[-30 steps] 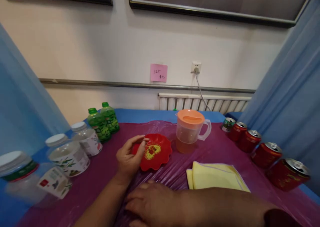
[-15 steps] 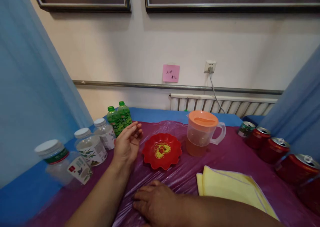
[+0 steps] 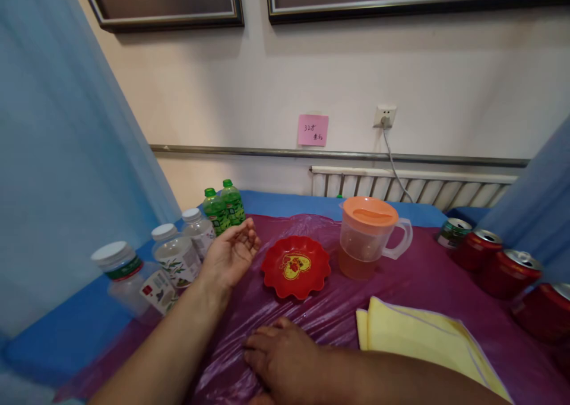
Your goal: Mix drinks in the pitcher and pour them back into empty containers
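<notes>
My left hand (image 3: 234, 253) is raised palm up with loosely curled fingers and nothing in it, left of a red scalloped plate (image 3: 296, 266) with a yellow heart print. My right hand (image 3: 282, 357) lies palm down on the purple plastic sheet (image 3: 249, 310), nearer than the plate, and holds nothing. Right of the plate stands a clear pitcher (image 3: 363, 241) with an orange lid and some amber liquid low inside. A folded yellow cloth (image 3: 418, 339) lies beyond my right forearm.
On the left stand clear jars (image 3: 178, 259) with white lids and two green bottles (image 3: 222, 208). Several cans, red ones (image 3: 507, 274) and a green one (image 3: 453, 233), line the right side. Behind are a radiator (image 3: 356, 183) and a pink note (image 3: 313, 130) on the wall.
The view has shifted slightly, so the objects appear farther right. My left palm has turned more upward; my right hand rests in about the same place on the sheet.
</notes>
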Demonstrator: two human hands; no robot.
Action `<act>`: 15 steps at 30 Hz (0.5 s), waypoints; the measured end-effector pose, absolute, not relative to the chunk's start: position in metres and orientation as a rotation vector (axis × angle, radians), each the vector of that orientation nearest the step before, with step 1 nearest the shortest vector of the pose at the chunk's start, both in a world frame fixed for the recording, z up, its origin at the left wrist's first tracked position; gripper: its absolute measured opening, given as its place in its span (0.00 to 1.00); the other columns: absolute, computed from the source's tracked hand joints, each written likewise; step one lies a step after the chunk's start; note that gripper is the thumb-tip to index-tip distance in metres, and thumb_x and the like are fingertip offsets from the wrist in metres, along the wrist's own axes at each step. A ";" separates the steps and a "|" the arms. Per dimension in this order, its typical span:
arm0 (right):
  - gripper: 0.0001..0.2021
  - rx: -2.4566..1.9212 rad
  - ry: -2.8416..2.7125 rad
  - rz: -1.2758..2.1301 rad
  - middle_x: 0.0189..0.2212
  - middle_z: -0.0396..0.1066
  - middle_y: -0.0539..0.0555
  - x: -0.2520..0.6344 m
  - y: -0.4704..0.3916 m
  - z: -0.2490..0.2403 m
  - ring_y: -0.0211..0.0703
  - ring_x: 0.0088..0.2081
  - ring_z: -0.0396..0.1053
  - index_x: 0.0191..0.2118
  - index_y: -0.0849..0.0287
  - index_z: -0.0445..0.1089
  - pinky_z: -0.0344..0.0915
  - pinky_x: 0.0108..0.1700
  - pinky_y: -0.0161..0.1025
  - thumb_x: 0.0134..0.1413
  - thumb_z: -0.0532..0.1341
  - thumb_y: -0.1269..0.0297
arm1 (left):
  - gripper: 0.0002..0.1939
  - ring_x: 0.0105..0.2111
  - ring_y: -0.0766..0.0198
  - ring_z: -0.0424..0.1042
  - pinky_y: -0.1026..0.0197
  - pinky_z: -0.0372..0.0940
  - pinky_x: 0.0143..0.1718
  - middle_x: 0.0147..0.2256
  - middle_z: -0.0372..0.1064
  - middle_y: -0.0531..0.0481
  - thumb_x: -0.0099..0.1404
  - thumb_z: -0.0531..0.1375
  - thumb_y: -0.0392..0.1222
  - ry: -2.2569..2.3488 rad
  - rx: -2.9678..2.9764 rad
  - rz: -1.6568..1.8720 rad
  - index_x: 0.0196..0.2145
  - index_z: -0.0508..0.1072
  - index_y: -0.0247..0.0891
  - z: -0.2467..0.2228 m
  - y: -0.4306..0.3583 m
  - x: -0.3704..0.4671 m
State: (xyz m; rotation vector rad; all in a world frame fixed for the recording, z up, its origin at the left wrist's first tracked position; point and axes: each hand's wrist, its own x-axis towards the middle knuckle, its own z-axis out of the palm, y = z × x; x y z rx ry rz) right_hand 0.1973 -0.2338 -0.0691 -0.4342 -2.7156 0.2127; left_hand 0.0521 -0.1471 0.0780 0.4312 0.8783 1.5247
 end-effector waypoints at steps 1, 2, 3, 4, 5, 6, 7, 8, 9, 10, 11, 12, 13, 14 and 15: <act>0.30 -0.434 -2.720 0.227 0.51 0.74 0.60 0.198 -0.235 -0.068 0.53 0.49 0.72 0.51 0.61 0.71 0.70 0.49 0.51 0.63 0.54 0.37 | 0.06 0.23 0.70 0.72 0.67 0.69 0.29 0.27 0.75 0.51 0.59 0.62 0.28 0.927 0.487 1.505 0.34 0.76 0.33 0.073 -0.156 0.051; 0.31 -0.434 -2.723 0.243 0.51 0.74 0.61 0.198 -0.236 -0.067 0.54 0.48 0.71 0.51 0.62 0.71 0.70 0.48 0.52 0.62 0.54 0.36 | 0.05 0.24 0.70 0.73 0.67 0.69 0.29 0.28 0.76 0.50 0.58 0.64 0.30 0.995 0.571 1.495 0.34 0.76 0.33 0.067 -0.166 0.049; 0.32 -0.438 -2.719 0.258 0.51 0.74 0.61 0.199 -0.237 -0.066 0.54 0.48 0.71 0.52 0.62 0.70 0.69 0.49 0.52 0.61 0.56 0.35 | 0.07 0.26 0.68 0.74 0.66 0.70 0.31 0.30 0.77 0.49 0.57 0.66 0.33 1.073 0.698 1.492 0.36 0.77 0.33 0.060 -0.179 0.046; 0.33 -0.445 -2.707 0.270 0.52 0.73 0.62 0.199 -0.238 -0.064 0.55 0.48 0.71 0.52 0.62 0.70 0.69 0.49 0.52 0.59 0.57 0.34 | 0.10 0.30 0.66 0.75 0.65 0.71 0.34 0.33 0.78 0.48 0.56 0.68 0.37 1.170 0.871 1.496 0.38 0.77 0.34 0.052 -0.192 0.042; 0.33 -0.456 -2.686 0.277 0.53 0.72 0.63 0.200 -0.240 -0.062 0.55 0.49 0.70 0.52 0.62 0.70 0.68 0.51 0.53 0.58 0.59 0.34 | 0.15 0.34 0.63 0.76 0.63 0.71 0.37 0.36 0.78 0.46 0.56 0.69 0.41 1.293 1.073 1.519 0.41 0.77 0.35 0.044 -0.206 0.037; 0.33 -0.465 -2.656 0.282 0.54 0.71 0.64 0.202 -0.241 -0.060 0.56 0.50 0.69 0.52 0.62 0.69 0.67 0.52 0.53 0.57 0.60 0.35 | 0.18 0.37 0.60 0.76 0.59 0.72 0.41 0.39 0.78 0.45 0.56 0.69 0.45 1.431 1.281 1.541 0.44 0.76 0.37 0.036 -0.220 0.030; 0.31 -0.467 -2.616 0.284 0.54 0.71 0.64 0.203 -0.242 -0.058 0.55 0.51 0.68 0.52 0.62 0.69 0.66 0.54 0.53 0.58 0.60 0.37 | 0.22 0.40 0.58 0.76 0.56 0.72 0.46 0.43 0.77 0.45 0.57 0.68 0.48 1.590 1.461 1.608 0.48 0.75 0.38 0.030 -0.232 0.021; 0.29 -0.459 -2.560 0.282 0.54 0.70 0.64 0.204 -0.243 -0.056 0.55 0.52 0.68 0.51 0.62 0.69 0.65 0.54 0.52 0.59 0.60 0.38 | 0.27 0.43 0.56 0.75 0.52 0.70 0.51 0.47 0.75 0.44 0.57 0.68 0.50 1.764 1.606 1.716 0.53 0.73 0.39 0.024 -0.243 0.011; 0.27 -0.434 -2.496 0.277 0.53 0.71 0.63 0.205 -0.244 -0.055 0.54 0.52 0.67 0.49 0.61 0.69 0.65 0.54 0.52 0.60 0.60 0.40 | 0.31 0.46 0.54 0.74 0.48 0.68 0.55 0.51 0.73 0.42 0.56 0.68 0.51 1.928 1.706 1.850 0.56 0.71 0.38 0.021 -0.252 0.001; 0.24 -0.401 -2.426 0.272 0.52 0.71 0.63 0.206 -0.245 -0.053 0.53 0.51 0.68 0.48 0.60 0.68 0.65 0.52 0.51 0.61 0.59 0.42 | 0.38 0.51 0.50 0.72 0.46 0.66 0.58 0.56 0.69 0.40 0.55 0.69 0.53 2.074 1.755 1.969 0.60 0.68 0.37 0.019 -0.258 -0.011; 0.21 -0.363 -2.358 0.267 0.50 0.72 0.62 0.207 -0.246 -0.051 0.52 0.49 0.68 0.46 0.59 0.67 0.66 0.50 0.50 0.61 0.58 0.45 | 0.44 0.56 0.47 0.69 0.44 0.64 0.60 0.59 0.65 0.37 0.53 0.70 0.55 2.210 1.747 2.058 0.63 0.64 0.35 0.018 -0.261 -0.023; 0.19 -0.324 -2.295 0.262 0.49 0.73 0.61 0.208 -0.246 -0.050 0.51 0.47 0.69 0.46 0.58 0.67 0.66 0.48 0.48 0.62 0.58 0.47 | 0.49 0.59 0.44 0.66 0.43 0.62 0.62 0.63 0.61 0.35 0.52 0.70 0.56 2.335 1.677 2.090 0.65 0.61 0.34 0.019 -0.262 -0.035; 0.16 -0.292 -2.244 0.261 0.47 0.73 0.60 0.209 -0.247 -0.048 0.50 0.45 0.70 0.46 0.58 0.66 0.67 0.46 0.47 0.63 0.57 0.50 | 0.52 0.62 0.41 0.63 0.41 0.61 0.63 0.65 0.59 0.34 0.51 0.70 0.57 2.439 1.565 2.071 0.67 0.57 0.33 0.020 -0.262 -0.046; 0.13 -0.269 -2.206 0.266 0.46 0.74 0.60 0.210 -0.247 -0.046 0.49 0.44 0.70 0.46 0.57 0.65 0.67 0.44 0.46 0.63 0.56 0.53 | 0.55 0.63 0.40 0.62 0.40 0.60 0.63 0.66 0.57 0.33 0.51 0.70 0.58 2.514 1.434 2.019 0.68 0.54 0.32 0.020 -0.259 -0.057; 0.11 -0.256 -2.181 0.275 0.46 0.74 0.59 0.211 -0.247 -0.044 0.48 0.43 0.71 0.46 0.57 0.65 0.67 0.43 0.45 0.64 0.56 0.57 | 0.55 0.64 0.38 0.61 0.38 0.59 0.64 0.66 0.57 0.31 0.52 0.70 0.59 2.555 1.307 1.945 0.69 0.54 0.31 0.020 -0.256 -0.068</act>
